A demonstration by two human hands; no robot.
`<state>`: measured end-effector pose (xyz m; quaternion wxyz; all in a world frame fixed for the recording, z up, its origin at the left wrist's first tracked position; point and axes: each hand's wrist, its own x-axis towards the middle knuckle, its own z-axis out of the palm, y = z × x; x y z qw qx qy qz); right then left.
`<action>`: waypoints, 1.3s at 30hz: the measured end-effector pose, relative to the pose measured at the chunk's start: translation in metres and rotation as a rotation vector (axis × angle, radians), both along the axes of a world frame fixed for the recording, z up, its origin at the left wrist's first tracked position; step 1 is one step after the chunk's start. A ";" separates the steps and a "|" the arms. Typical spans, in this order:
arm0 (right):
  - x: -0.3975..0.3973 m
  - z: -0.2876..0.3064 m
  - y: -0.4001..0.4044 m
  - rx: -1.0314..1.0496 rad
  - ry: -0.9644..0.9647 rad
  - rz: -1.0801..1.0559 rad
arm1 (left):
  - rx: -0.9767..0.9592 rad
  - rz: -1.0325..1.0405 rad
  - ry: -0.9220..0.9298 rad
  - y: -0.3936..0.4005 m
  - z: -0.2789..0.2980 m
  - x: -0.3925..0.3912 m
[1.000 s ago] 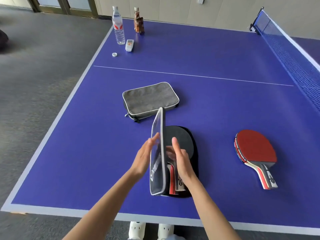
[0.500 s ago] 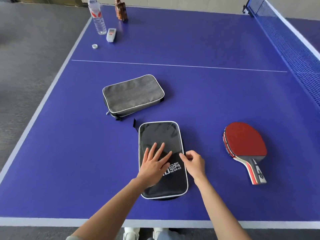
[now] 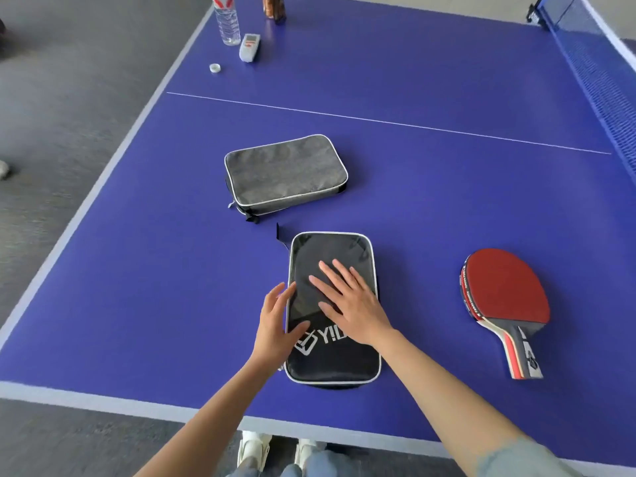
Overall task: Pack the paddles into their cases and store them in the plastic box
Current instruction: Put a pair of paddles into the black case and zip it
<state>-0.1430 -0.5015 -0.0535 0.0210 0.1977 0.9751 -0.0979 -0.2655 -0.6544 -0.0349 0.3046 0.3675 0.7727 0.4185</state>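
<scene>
indoor games room, blue table tennis table [image 3: 430, 80], net [image 3: 599, 53], grey carpet floor [image 3: 79, 84]

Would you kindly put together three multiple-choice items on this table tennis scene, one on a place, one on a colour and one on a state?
1. Where does the loose paddle lie?
A. On the table to the right of the black case
B. On top of the grey case
C. On the floor

2. What colour is the paddle face turned upward?
A. Green
B. Red
C. Yellow

3. How does the right hand stand?
A. Gripping the water bottle
B. Curled in a fist in the air
C. Flat, with straight fingers, on top of the black case

Answers:
1 A: the paddle rests on the blue table, right of the black case, apart from it.
2 B: its upper rubber is red.
3 C: the palm and spread fingers lie on the black case's top, while the left hand touches its left edge.
</scene>
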 end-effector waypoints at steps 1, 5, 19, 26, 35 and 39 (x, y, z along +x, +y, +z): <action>0.000 0.000 -0.002 0.019 0.009 -0.018 | -0.027 -0.011 -0.032 -0.002 -0.005 0.000; -0.007 0.000 -0.017 0.020 0.025 -0.218 | -0.077 -0.099 0.007 0.006 -0.016 -0.012; -0.026 0.007 -0.074 -0.247 -0.064 -0.851 | -0.433 -0.320 0.444 0.064 0.004 -0.034; 0.011 0.011 -0.041 -0.034 -0.108 -0.146 | -0.224 -0.026 -0.243 -0.004 0.004 -0.056; 0.015 0.008 -0.040 0.084 -0.102 -0.066 | -0.086 0.047 -0.027 -0.052 -0.013 -0.036; 0.010 0.003 -0.047 0.065 -0.068 -0.148 | -0.072 0.096 0.066 -0.048 -0.020 -0.037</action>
